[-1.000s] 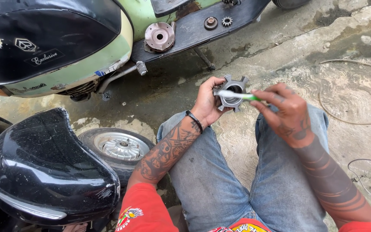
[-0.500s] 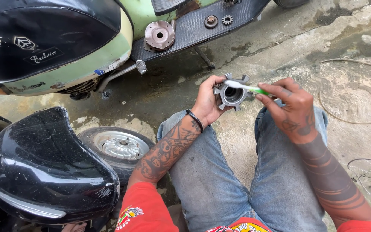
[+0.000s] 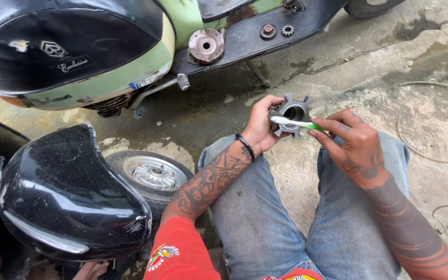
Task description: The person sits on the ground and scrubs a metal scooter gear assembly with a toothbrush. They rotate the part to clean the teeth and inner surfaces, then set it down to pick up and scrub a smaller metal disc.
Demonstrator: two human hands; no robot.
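Observation:
My left hand (image 3: 261, 124) grips a grey metal hub with lugs around a round bore (image 3: 292, 111), held up over my knees. My right hand (image 3: 352, 146) holds a green and white toothbrush (image 3: 296, 123) by its handle, and the white head lies across the hub's face just below the bore. I sit on the ground in blue jeans, with a black band on my left wrist.
A green and black scooter (image 3: 130, 67) lies on its side ahead, with a round metal drum (image 3: 206, 45) and small gears (image 3: 287, 30) on its footboard. A black body panel (image 3: 68, 197) and a small wheel (image 3: 154, 173) sit at my left. Thin cables (image 3: 431, 150) run over the wet concrete at right.
The brush has slid from across the hub's bore down to its lower face. Both hands have shifted a little; the hub stays in my left hand.

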